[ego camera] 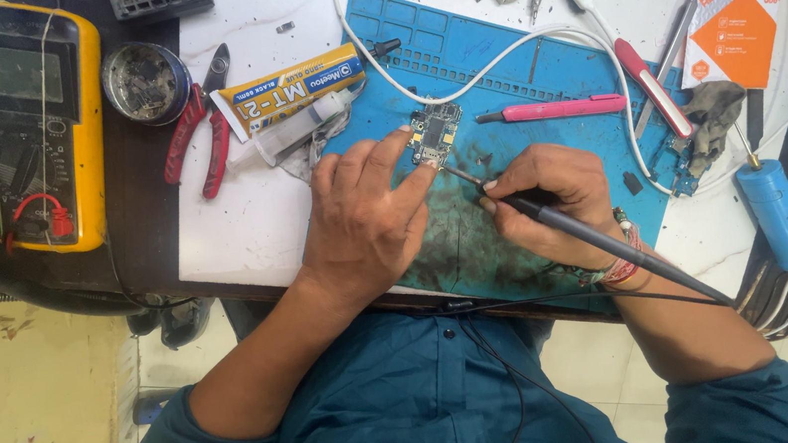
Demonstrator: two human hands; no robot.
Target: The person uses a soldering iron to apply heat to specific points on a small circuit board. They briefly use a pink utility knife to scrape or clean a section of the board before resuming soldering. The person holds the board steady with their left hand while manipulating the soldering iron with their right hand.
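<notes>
A small circuit board (434, 133) is pinned flat on the blue work mat (535, 64) by the left hand (369, 220), whose fingers (384, 153) are spread, with fingertips pressed at the board's left edge and lower corner; nothing is gripped by it. A dark soldering iron (575, 229) is held pen-fashion in the right hand (552, 202), the fingers curled closed around its shaft, and its metal tip is brought close to the board's lower right corner; whether the tip touches cannot be told. The mat is stained dark beneath both hands.

Just beyond the board a pink-handled tool (551, 110) is laid on the mat, and a white cable (495, 64) is curved across it. To the left, on the bench, a yellow glue tube (288, 89), red-handled pliers (202, 125), a round tin (144, 82) and a yellow multimeter (36, 120) are seen. A blue cylindrical tool (779, 214) is lying at the right.
</notes>
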